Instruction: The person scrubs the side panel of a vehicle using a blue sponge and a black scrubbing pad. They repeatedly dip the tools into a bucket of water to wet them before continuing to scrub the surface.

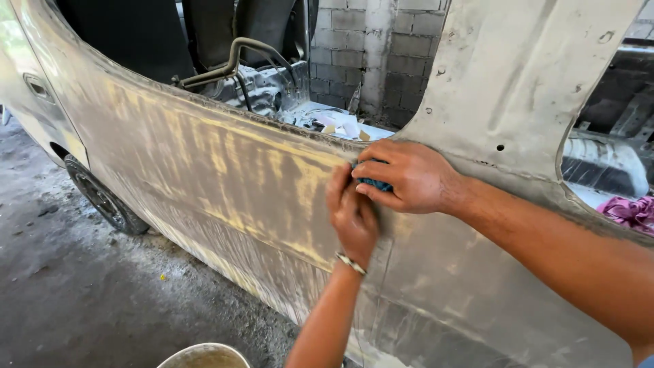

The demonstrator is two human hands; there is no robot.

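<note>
Blue sanding pad (373, 182) is pinched under curled right hand (409, 178) on car side panel (238, 184) below window edge, left hand (352, 217) laid flat beside it, empty; filler could be gouged if pressure is uneven.

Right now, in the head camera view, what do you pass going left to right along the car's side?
Door handle recess → front wheel → yellow-streaked sanded panel → left hand → right hand pressing a blue pad → pink cloth.
</note>
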